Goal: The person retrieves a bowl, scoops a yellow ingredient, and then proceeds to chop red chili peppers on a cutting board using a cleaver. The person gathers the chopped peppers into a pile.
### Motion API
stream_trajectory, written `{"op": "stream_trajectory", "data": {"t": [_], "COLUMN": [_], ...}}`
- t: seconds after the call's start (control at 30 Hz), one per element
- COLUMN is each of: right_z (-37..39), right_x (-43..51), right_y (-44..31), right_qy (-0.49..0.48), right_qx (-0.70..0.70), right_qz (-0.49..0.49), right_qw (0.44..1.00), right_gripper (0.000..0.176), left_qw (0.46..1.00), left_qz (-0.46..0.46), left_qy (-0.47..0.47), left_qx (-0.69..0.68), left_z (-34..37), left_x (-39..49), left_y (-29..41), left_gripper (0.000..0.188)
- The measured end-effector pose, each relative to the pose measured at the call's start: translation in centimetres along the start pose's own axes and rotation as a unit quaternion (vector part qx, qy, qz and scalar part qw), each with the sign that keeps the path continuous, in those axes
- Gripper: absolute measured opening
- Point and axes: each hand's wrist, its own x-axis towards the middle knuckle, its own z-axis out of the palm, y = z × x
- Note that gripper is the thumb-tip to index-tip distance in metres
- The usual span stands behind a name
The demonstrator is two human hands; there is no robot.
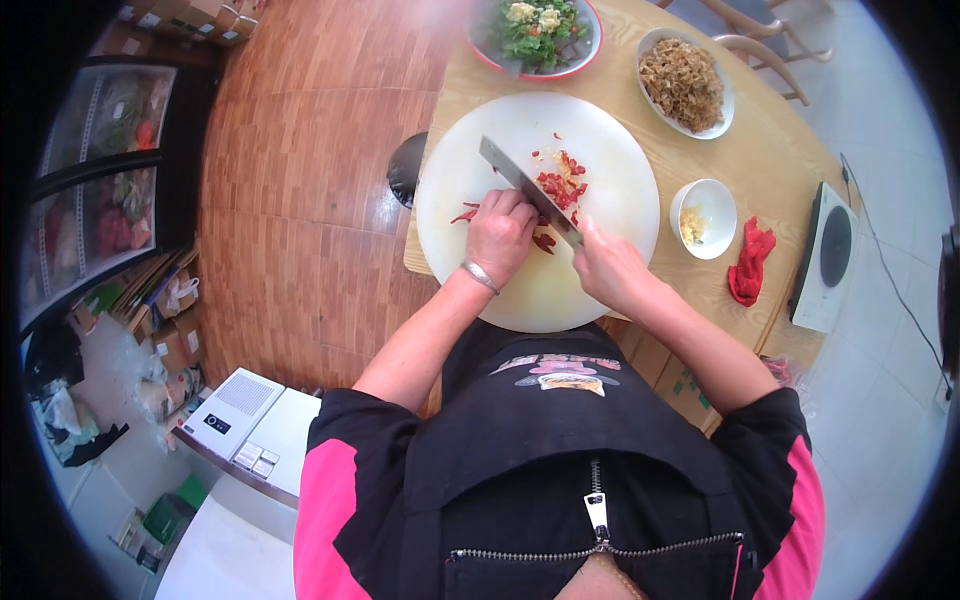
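My right hand [611, 262] grips the handle of a cleaver [529, 184], whose blade slants up and left over a round white cutting board [480, 135]. Close against the blade, the curled fingers of my left hand [501, 229] press dried red chillies [466, 214] onto the board. Some chilli ends stick out left of that hand, and a short dark red piece [544, 242] lies to its right. Beyond the blade sits a loose heap of chopped red chilli [562, 184] with pale seeds. My left fingertips are partly hidden.
The wooden table [795, 176] also bears a red-rimmed bowl [596, 37] of greens, a white dish [727, 112] of brown shredded food, a white bowl [712, 240] with minced garlic, a crumpled red cloth [750, 262] and an electric hot plate [825, 259] at its right edge.
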Motion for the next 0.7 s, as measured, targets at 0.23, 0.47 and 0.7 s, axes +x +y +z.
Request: {"op": "stream_trajectory", "data": {"t": [0.23, 0.47, 0.7], "right_z": [0.7, 0.8, 2.9], "right_x": [3.9, 1.2, -0.4], "right_y": [-1.5, 1.4, 4.3], "right_qy": [0.071, 0.126, 0.163], "right_qx": [0.039, 0.045, 0.051], "right_qz": [-0.020, -0.025, -0.055], "right_qw": [0.997, 0.991, 0.984], "right_gripper": [0.028, 0.027, 0.033], "left_qw": [0.999, 0.995, 0.991], "left_qz": [0.016, 0.018, -0.040], "left_qy": [-0.018, 0.025, -0.037], "left_qx": [0.023, 0.092, 0.121], "left_z": [-0.5, -4.8, -4.3], "left_x": [0.2, 0.1, -1.3], "left_y": [0.1, -0.4, -1.6], "left_gripper": [0.009, 0.025, 0.029]}}
